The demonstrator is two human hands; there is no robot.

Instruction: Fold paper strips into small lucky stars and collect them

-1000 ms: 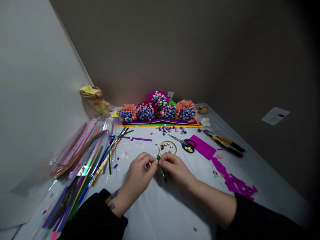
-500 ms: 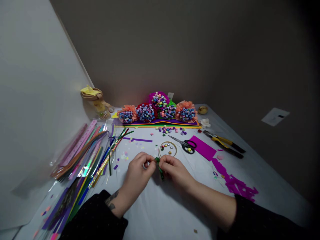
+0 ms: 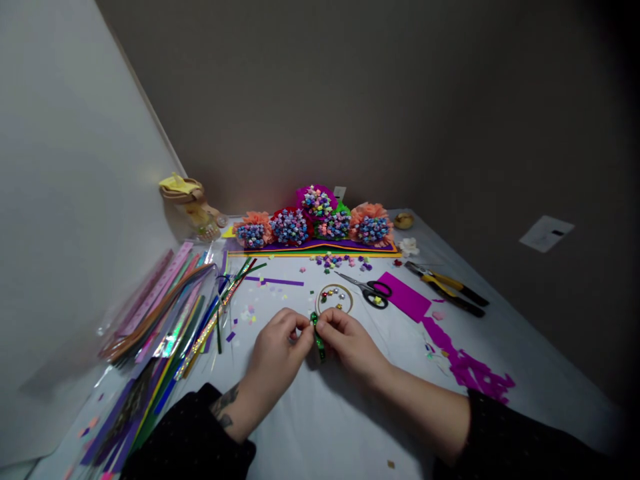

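Note:
A shiny green paper strip is pinched between my two hands at the middle of the table, its loose end hanging down toward me. My left hand grips it from the left with thumb and forefinger. From the other side, my right hand holds it near the top between thumb and fingertips. Just beyond the fingers lies a gold ring with several small folded paper stars inside it. Black-handled scissors rest to the right of the ring.
Paper strips in clear sleeves spread along the left. Star bouquets stand at the back, with loose stars before them. Magenta paper, yellow-black pliers and crumpled magenta strips lie right. A foot-shaped stand is back left.
The green strip has turned at the fingertips, and its upper part now stands above them, more plainly in view. Both hands stay almost in place, still pinching. The view has shifted slightly.

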